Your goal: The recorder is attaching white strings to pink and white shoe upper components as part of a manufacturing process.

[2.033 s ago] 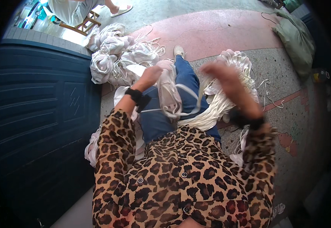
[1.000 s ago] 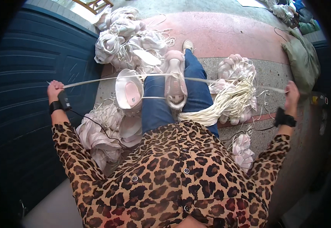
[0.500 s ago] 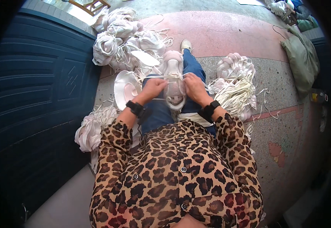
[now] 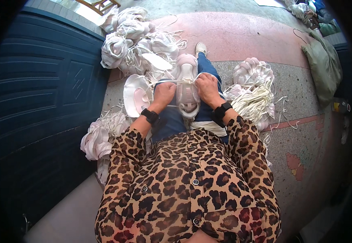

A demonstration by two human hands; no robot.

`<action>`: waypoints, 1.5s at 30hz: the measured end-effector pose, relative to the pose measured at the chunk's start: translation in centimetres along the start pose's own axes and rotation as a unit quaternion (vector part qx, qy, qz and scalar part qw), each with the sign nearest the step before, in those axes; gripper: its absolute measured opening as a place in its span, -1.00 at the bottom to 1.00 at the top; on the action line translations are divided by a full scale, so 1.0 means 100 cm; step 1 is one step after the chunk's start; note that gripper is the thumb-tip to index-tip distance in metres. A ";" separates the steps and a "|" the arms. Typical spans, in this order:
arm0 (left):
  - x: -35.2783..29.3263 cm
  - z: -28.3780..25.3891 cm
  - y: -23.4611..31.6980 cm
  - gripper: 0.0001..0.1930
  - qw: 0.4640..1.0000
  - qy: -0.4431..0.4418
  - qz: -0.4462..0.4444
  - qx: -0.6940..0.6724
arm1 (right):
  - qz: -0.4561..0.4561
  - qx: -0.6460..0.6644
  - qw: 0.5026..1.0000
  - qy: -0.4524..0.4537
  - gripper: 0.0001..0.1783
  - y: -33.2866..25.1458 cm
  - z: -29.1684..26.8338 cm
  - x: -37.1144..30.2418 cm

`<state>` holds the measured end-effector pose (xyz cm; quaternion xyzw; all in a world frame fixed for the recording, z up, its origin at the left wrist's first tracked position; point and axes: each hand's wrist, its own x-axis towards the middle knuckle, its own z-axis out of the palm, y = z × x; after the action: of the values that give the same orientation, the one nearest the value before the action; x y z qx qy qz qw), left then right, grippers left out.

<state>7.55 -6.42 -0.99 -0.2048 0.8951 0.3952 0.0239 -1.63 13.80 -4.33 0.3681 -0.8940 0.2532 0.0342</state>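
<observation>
Smack between left hand (image 4: 164, 94) and right hand (image 4: 207, 87) sits the shoe (image 4: 187, 96), both hands curled tight on its lace (image 4: 179, 82), plus a messy bundle of laces (image 4: 252, 103) off past the right one

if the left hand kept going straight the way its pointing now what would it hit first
Besides the white lace it grips, the left hand would probably meet the pale pink shoe first, toward its far end; depth is unclear, so it might pass just above.
</observation>
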 end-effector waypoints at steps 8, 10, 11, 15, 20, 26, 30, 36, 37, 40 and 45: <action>0.005 -0.001 0.016 -0.78 0.982 -0.004 0.057 0.178 | -0.011 -0.047 0.999 0.012 -0.88 -0.012 -0.007 0.005; 0.007 -0.006 0.018 -0.81 0.974 -0.028 0.080 0.211 | 0.009 -0.041 0.999 0.031 -0.88 -0.011 -0.010 0.009; 0.007 -0.007 0.018 -0.81 0.968 -0.041 0.098 0.226 | 0.017 -0.042 0.998 0.031 -0.88 -0.011 -0.011 0.010; 0.014 -0.015 0.025 -0.85 0.948 -0.078 0.155 0.267 | 0.016 -0.059 0.998 0.006 -0.84 -0.010 -0.011 0.008; 0.024 -0.011 0.047 -0.87 0.899 -0.143 0.196 0.364 | 0.009 -0.053 0.999 0.000 -0.80 -0.008 -0.007 0.006; 0.026 -0.005 0.027 -0.85 0.949 -0.077 0.112 0.284 | 0.012 -0.037 0.998 -0.056 -0.73 -0.014 -0.014 0.003; -0.008 -0.004 0.045 -0.76 0.931 0.044 0.183 0.313 | 0.015 -0.048 0.994 -0.098 -0.72 -0.014 -0.021 -0.001; -0.021 0.016 0.035 -0.82 0.930 0.043 0.173 0.320 | 0.006 -0.013 0.995 -0.101 -0.79 -0.007 -0.017 -0.005; -0.018 0.016 0.024 -0.82 0.949 0.053 0.170 0.260 | 0.000 0.000 0.995 -0.098 -0.78 -0.007 -0.017 -0.005; -0.013 0.012 0.020 -0.81 0.970 0.072 0.182 0.147 | 0.013 0.059 0.996 -0.067 -0.78 0.001 -0.014 -0.008; -0.001 0.006 0.063 -0.81 0.940 0.031 0.265 0.211 | 0.028 0.117 0.992 -0.033 -0.79 0.007 -0.009 -0.014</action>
<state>5.16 -2.10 2.99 0.0373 0.9801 0.1830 -0.0666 -1.20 15.49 -4.17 0.3528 -0.8688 0.3445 -0.0461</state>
